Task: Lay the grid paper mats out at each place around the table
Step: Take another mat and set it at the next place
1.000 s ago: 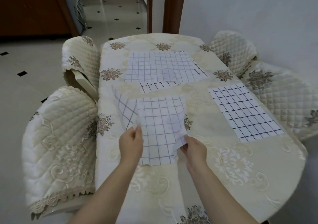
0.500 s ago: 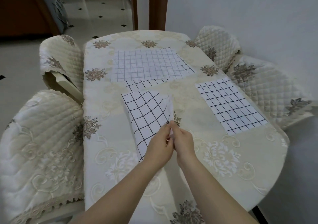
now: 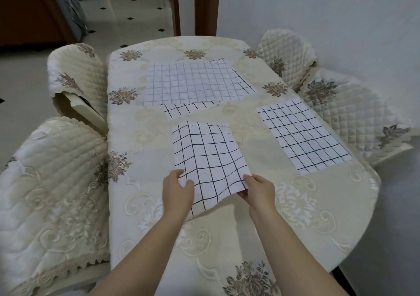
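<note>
At the near left edge of the mat [image 3: 208, 154] the left hand [image 3: 178, 190] pinches it; the right hand [image 3: 259, 189] pinches the near right corner; it bows ahead of the fingers. Best, probably, to draw both pinches apart till flat, then lower squarely, clear of the laid mat [image 3: 302, 134] right of the fingers.

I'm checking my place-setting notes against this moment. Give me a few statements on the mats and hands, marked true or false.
1. The left hand and right hand both hold one grid mat by its near edge. True.
2. That mat lies flat on the table. False: its near end is lifted and it curves.
3. A second mat lies flat on the table's right side. True.
4. The table's far end has no mats. False: overlapping sheets lie there.
</note>
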`<state>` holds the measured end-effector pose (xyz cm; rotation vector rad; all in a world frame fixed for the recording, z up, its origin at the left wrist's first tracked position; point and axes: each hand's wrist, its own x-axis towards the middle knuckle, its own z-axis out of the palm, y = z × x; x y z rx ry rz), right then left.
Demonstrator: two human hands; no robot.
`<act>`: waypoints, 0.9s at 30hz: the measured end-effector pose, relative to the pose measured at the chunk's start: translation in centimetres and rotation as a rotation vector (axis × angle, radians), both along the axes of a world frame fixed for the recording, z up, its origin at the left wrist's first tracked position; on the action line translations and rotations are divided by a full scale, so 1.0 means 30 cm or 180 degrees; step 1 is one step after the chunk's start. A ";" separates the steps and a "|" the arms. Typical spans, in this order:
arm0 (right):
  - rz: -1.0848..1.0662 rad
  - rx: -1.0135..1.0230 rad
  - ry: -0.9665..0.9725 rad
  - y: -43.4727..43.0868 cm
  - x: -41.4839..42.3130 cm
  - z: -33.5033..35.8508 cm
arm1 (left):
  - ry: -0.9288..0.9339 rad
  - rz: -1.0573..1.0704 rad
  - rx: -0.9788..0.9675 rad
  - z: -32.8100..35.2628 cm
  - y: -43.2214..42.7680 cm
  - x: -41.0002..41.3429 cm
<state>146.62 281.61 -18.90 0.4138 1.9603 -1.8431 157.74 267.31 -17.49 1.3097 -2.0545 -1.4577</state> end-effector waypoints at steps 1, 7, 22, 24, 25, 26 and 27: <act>-0.0038 -0.0009 -0.0084 0.013 -0.001 -0.008 | -0.0211 0.0106 0.0083 -0.009 -0.017 0.007; -0.0210 0.0035 -0.0408 0.077 0.001 -0.044 | -0.0488 0.0433 0.0875 -0.070 -0.065 0.043; -0.0256 -0.0160 -0.0883 0.148 0.005 -0.095 | -0.0256 0.0444 0.1620 -0.134 -0.045 0.046; -0.0240 -0.0194 -0.0894 0.141 0.004 -0.088 | -0.0275 0.0526 0.1572 -0.136 -0.054 0.057; -0.0232 -0.0200 -0.0898 0.135 0.003 -0.088 | -0.0271 0.0577 0.1570 -0.136 -0.060 0.066; -0.0218 -0.0209 -0.0903 0.125 0.004 -0.086 | -0.0260 0.0621 0.1572 -0.135 -0.067 0.077; -0.0192 -0.0210 -0.0904 0.113 0.006 -0.084 | -0.0253 0.0663 0.1570 -0.136 -0.076 0.090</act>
